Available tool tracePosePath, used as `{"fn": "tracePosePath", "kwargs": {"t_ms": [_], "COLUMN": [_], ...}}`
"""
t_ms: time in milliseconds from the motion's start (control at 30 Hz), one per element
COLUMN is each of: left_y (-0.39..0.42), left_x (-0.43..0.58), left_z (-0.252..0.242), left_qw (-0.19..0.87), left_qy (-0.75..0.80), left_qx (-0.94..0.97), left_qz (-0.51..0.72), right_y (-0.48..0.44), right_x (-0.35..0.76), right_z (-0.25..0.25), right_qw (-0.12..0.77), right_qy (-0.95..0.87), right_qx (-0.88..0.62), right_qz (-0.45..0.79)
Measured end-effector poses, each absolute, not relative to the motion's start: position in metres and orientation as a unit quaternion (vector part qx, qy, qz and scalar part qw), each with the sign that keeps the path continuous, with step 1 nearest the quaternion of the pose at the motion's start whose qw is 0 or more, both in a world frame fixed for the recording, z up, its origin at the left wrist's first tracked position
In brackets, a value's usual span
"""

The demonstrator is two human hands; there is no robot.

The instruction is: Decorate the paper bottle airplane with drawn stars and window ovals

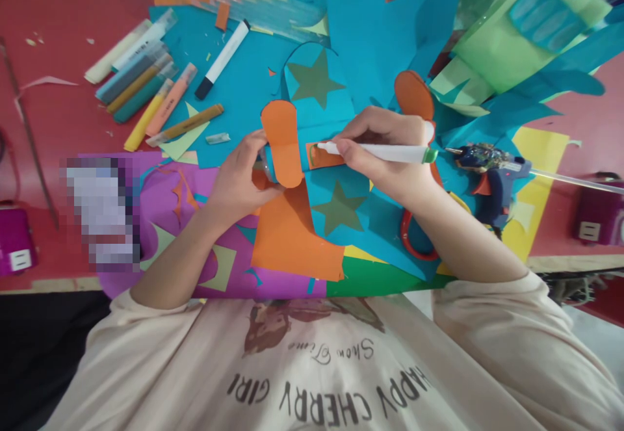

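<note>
My right hand [390,142] is closed around a white marker [390,151] with a green end. Its tip rests on a small orange rectangle [325,158] on a blue paper craft, beside a green drawn line. My left hand [244,174] grips the left end of the blue paper craft [312,121], next to a rounded orange paper strip [280,145] across that end. A clear plastic edge shows between the left fingers. Olive stars [316,80] decorate the craft's blue winglike parts above and below. An orange rounded piece [414,95] lies beyond my right hand.
Several markers [141,86] lie at the upper left, near a capped black marker [223,59]. Red-handled scissors [408,239] are partly under my right forearm. A glue gun [500,181] lies at right, a blurred phone [104,213] at left. Orange paper [287,242] and scraps surround the craft.
</note>
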State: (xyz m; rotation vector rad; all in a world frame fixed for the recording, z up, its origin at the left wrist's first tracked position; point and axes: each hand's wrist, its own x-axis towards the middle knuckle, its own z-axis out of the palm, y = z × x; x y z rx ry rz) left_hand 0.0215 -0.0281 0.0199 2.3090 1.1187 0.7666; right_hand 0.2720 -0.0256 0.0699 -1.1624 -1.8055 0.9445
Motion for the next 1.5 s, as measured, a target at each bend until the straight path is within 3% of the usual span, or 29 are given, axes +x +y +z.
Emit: {"fn": "tracePosePath", "kwargs": {"t_ms": [967, 1200, 1500], "left_y": [-0.0296, -0.0298, -0.0285], "left_x": [0.0230, 0.0227, 0.0213], "left_z": [0.0255, 0.0238, 0.0195], "left_qw": [0.261, 0.261, 0.221], "left_qy": [0.433, 0.434, 0.392], "left_qx": [0.822, 0.820, 0.843], "left_qz": [0.263, 0.266, 0.294], "right_y": [-0.0266, -0.0265, -0.0266], "right_x": [0.2701, 0.2704, 0.2718], "right_z": [0.0680, 0.0678, 0.0663], "right_qw": [0.407, 0.379, 0.415], "right_qy": [-0.751, -0.756, -0.696], "right_qx": [-0.421, -0.420, -0.449], "right_qz": [0.307, 0.329, 0.376]}}
